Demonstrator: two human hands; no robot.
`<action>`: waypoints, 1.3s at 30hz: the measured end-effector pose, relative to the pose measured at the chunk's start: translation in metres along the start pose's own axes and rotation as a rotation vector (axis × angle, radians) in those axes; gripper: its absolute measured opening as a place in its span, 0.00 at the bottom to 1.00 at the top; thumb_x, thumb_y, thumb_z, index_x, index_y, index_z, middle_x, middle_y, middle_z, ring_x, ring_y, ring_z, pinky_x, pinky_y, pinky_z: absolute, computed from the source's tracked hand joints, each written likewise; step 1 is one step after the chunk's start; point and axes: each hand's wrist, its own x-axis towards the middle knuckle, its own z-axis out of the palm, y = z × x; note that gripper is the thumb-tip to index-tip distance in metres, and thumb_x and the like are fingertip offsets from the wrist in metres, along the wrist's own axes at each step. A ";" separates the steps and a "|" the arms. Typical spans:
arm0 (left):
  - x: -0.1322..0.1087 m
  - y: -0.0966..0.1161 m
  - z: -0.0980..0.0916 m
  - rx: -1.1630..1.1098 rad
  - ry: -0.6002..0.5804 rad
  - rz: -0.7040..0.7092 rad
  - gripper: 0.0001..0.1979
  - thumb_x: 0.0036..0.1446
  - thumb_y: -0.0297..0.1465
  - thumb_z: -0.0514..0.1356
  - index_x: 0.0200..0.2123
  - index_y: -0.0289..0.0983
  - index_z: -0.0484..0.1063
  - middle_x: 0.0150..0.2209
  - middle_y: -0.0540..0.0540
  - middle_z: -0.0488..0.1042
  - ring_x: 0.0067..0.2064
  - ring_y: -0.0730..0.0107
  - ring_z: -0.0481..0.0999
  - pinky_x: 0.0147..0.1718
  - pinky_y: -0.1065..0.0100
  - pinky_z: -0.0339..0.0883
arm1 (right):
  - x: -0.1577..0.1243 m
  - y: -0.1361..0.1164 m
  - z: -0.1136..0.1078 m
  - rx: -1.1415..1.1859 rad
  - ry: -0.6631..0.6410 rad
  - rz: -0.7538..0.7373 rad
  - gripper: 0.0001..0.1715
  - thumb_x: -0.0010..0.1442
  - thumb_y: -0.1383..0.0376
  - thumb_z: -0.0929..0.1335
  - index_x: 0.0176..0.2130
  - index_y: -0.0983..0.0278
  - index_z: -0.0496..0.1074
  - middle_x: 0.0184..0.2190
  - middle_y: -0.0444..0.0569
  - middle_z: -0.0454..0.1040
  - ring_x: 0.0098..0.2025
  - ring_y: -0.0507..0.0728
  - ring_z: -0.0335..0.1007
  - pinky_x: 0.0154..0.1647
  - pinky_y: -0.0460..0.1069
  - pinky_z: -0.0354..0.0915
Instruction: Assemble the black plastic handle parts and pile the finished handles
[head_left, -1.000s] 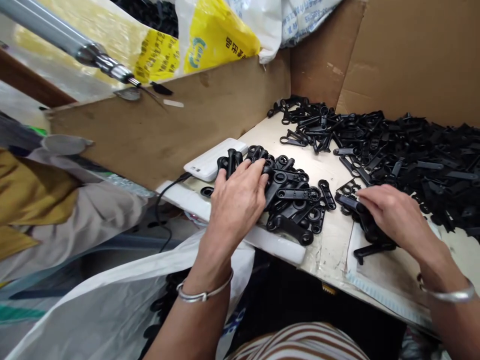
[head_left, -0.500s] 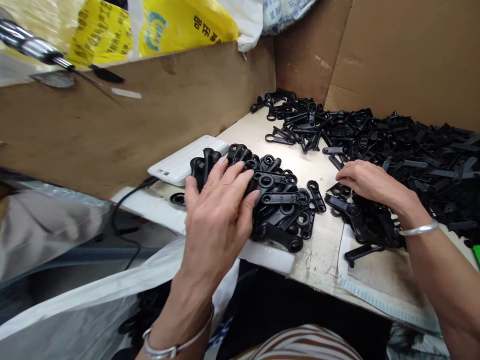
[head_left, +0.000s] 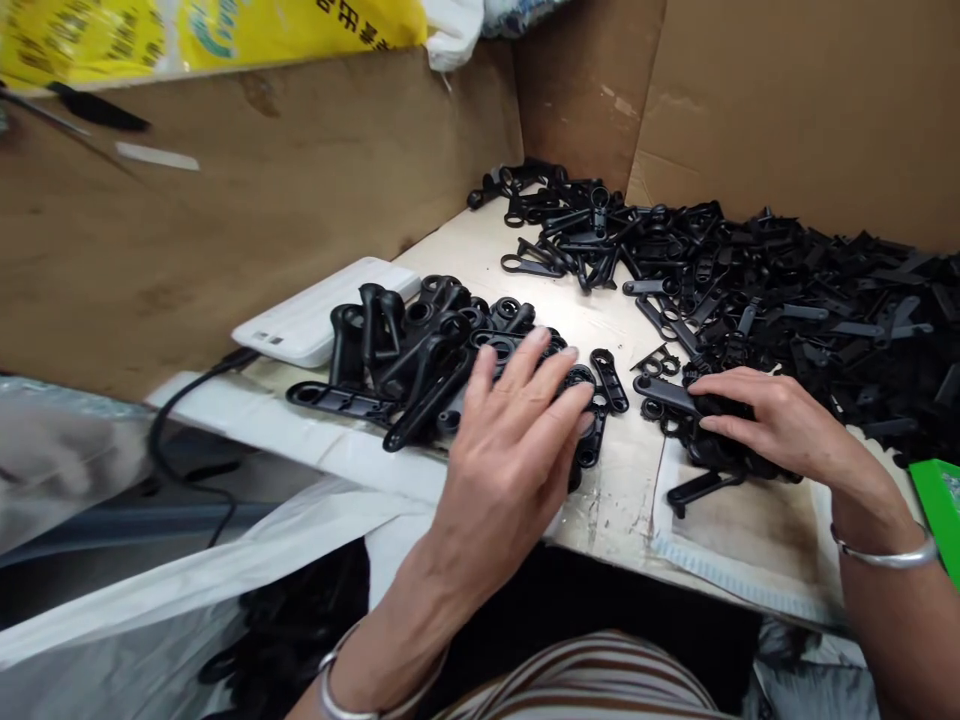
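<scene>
My left hand (head_left: pixel 510 440) lies palm down with its fingers spread over a heap of black plastic arms (head_left: pixel 420 350) with ringed ends. Its palm and fingers hide the right part of this heap. To the right, my right hand (head_left: pixel 787 420) has thumb and fingers closed around the end of a black plastic arm (head_left: pixel 664 393). More such parts lie beneath that hand, partly hidden by it. One loose ringed arm (head_left: pixel 609 380) rests on the table between the two hands.
A large pile of black plastic parts (head_left: pixel 810 290) covers the back right against cardboard walls (head_left: pixel 810 110). A white device (head_left: pixel 322 310) with a black cable lies at left. A green bin edge (head_left: pixel 934 510) stands far right, and a white bag (head_left: pixel 150 600) hangs below the table.
My left hand has moved right across the heap, uncovering arms on its left side. My right hand has come down and nearer, closing on an arm. The view has shifted to the right.
</scene>
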 end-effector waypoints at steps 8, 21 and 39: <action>0.032 0.040 0.035 -0.101 -0.352 0.108 0.16 0.64 0.24 0.55 0.54 0.30 0.66 0.53 0.35 0.73 0.54 0.52 0.73 0.50 0.56 0.71 | -0.023 0.003 0.000 0.218 0.147 -0.030 0.18 0.61 0.66 0.68 0.52 0.59 0.74 0.49 0.48 0.78 0.51 0.57 0.74 0.55 0.53 0.69; 0.047 0.058 0.039 -0.174 -0.613 -0.134 0.10 0.63 0.30 0.56 0.44 0.35 0.74 0.36 0.42 0.75 0.35 0.58 0.78 0.32 0.62 0.72 | -0.041 0.003 0.023 0.238 0.365 0.021 0.18 0.62 0.70 0.64 0.50 0.59 0.74 0.54 0.52 0.72 0.57 0.59 0.69 0.59 0.57 0.66; 0.038 0.050 0.031 -1.139 -0.423 -0.647 0.07 0.54 0.29 0.63 0.37 0.36 0.69 0.27 0.52 0.73 0.26 0.73 0.73 0.28 0.72 0.66 | -0.061 0.001 0.015 0.662 0.620 0.457 0.19 0.59 0.60 0.70 0.50 0.61 0.75 0.44 0.52 0.80 0.28 0.51 0.72 0.22 0.46 0.68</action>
